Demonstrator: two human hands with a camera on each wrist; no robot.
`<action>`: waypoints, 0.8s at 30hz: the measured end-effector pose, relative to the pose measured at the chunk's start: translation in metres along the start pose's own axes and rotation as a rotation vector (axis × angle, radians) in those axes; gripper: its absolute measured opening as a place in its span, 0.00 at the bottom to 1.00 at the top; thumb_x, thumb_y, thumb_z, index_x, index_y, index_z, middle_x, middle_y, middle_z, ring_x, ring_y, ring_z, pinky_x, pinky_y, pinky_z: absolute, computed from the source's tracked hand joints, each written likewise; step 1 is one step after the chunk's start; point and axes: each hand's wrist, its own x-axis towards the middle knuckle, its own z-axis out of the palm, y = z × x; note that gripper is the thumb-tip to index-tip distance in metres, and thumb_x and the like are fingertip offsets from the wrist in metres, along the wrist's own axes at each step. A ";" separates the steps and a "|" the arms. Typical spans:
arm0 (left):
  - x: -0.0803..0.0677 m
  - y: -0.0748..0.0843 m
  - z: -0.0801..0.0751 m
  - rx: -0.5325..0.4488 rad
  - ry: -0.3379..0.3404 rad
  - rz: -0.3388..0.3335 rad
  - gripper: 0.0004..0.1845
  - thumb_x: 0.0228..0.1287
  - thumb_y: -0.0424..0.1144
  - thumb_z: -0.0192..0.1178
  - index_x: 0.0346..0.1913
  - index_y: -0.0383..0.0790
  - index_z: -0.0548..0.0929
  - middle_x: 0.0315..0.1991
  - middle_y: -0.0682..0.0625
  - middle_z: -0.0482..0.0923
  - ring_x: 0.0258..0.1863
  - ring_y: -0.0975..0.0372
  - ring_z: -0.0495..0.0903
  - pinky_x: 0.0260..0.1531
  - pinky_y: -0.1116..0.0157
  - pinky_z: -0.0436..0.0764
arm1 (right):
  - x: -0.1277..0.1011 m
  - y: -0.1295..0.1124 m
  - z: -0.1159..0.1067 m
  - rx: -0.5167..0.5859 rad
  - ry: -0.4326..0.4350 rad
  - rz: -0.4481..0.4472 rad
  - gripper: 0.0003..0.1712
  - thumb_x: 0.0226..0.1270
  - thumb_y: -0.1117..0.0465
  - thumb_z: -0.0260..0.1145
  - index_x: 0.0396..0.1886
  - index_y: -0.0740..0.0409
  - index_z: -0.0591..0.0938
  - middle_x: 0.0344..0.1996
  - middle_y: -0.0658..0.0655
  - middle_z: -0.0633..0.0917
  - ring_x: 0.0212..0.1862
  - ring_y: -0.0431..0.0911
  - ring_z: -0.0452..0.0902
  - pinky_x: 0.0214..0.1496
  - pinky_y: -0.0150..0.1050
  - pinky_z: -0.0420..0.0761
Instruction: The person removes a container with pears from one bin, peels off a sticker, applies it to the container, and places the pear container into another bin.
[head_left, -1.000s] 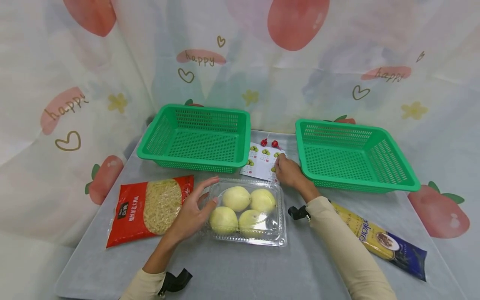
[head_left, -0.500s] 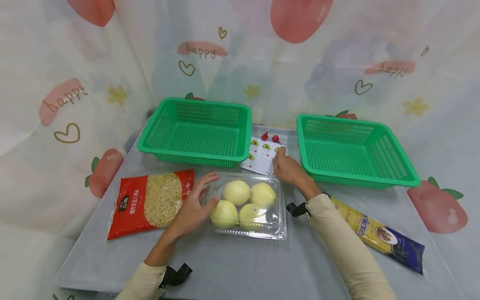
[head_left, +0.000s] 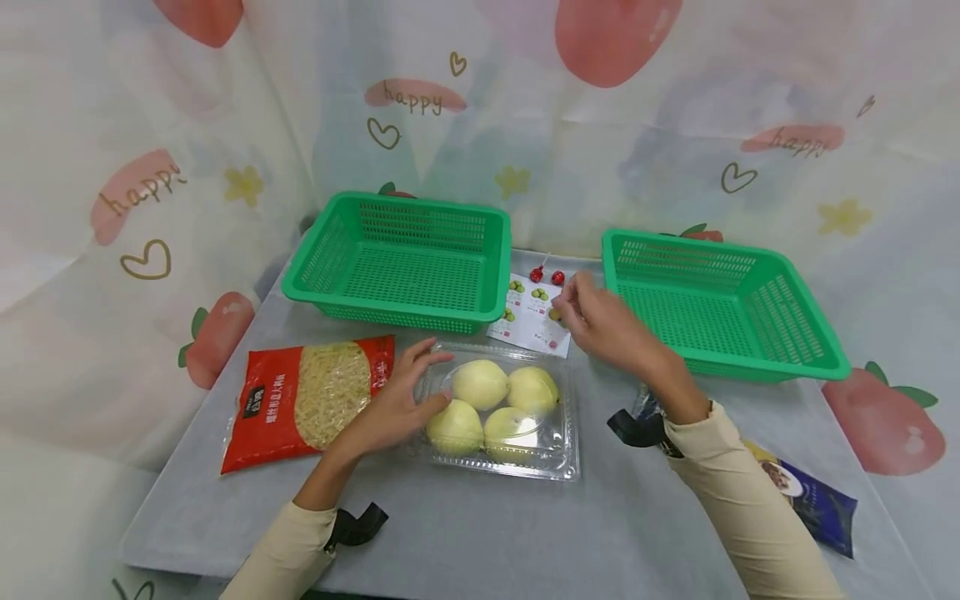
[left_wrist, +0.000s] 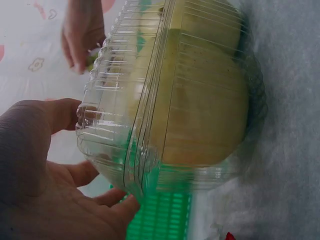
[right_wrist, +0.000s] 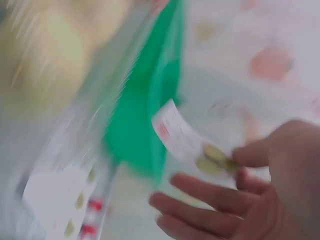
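In the right wrist view my right hand (right_wrist: pixel 225 200) pinches a small white label (right_wrist: pixel 175 132) with a green fruit picture between thumb and forefinger. The head view has this right hand (head_left: pixel 607 321) over the right edge of a white sheet of fruit stickers (head_left: pixel 536 329). My left hand (head_left: pixel 401 400) rests with spread, loosely bent fingers at the left side of a clear plastic box (head_left: pixel 566 417). Several pale yellow-green round fruits (head_left: pixel 480 385) lie inside the closed box. In the left wrist view, the left fingers (left_wrist: pixel 75 172) touch its ridged edge.
Two green mesh baskets, one at the back left (head_left: pixel 420 271) and one at the back right (head_left: pixel 690 317), flank the sheet. A red pasta bag (head_left: pixel 285 408) lies left, a yellow-and-blue pasta pack (head_left: pixel 821 504) right under the right forearm. Two red-wrapped lollipops (head_left: pixel 537 273) lie behind the sheet.
My right hand has lifted off the sticker sheet and moved up and right, with the label now between its fingers. The left hand stays at the box.
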 end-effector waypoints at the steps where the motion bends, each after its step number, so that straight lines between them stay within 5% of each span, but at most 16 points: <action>1: 0.000 0.000 0.000 0.008 -0.003 -0.002 0.30 0.76 0.37 0.62 0.77 0.42 0.71 0.86 0.38 0.44 0.84 0.37 0.47 0.72 0.27 0.59 | -0.004 -0.006 0.000 0.036 -0.038 -0.032 0.07 0.86 0.60 0.55 0.47 0.61 0.74 0.46 0.63 0.89 0.44 0.56 0.86 0.42 0.50 0.83; 5: 0.003 0.000 0.003 0.006 0.005 -0.004 0.31 0.74 0.36 0.63 0.78 0.42 0.70 0.86 0.38 0.42 0.84 0.38 0.46 0.72 0.27 0.59 | -0.013 -0.025 0.013 0.136 -0.217 -0.124 0.07 0.85 0.60 0.58 0.42 0.55 0.77 0.66 0.65 0.83 0.69 0.60 0.78 0.66 0.59 0.79; 8: 0.004 0.000 0.007 0.001 0.019 -0.007 0.33 0.74 0.38 0.64 0.79 0.41 0.69 0.86 0.39 0.42 0.84 0.39 0.45 0.73 0.28 0.58 | -0.012 -0.031 0.027 0.125 -0.288 -0.162 0.07 0.84 0.60 0.60 0.39 0.54 0.78 0.69 0.66 0.79 0.73 0.61 0.73 0.71 0.60 0.75; 24: 0.007 0.011 0.033 0.180 0.133 -0.083 0.48 0.56 0.60 0.77 0.78 0.49 0.70 0.87 0.44 0.40 0.83 0.46 0.45 0.71 0.30 0.64 | 0.000 -0.033 0.058 0.053 -0.296 -0.206 0.08 0.82 0.60 0.63 0.37 0.54 0.78 0.69 0.68 0.77 0.76 0.62 0.66 0.77 0.61 0.67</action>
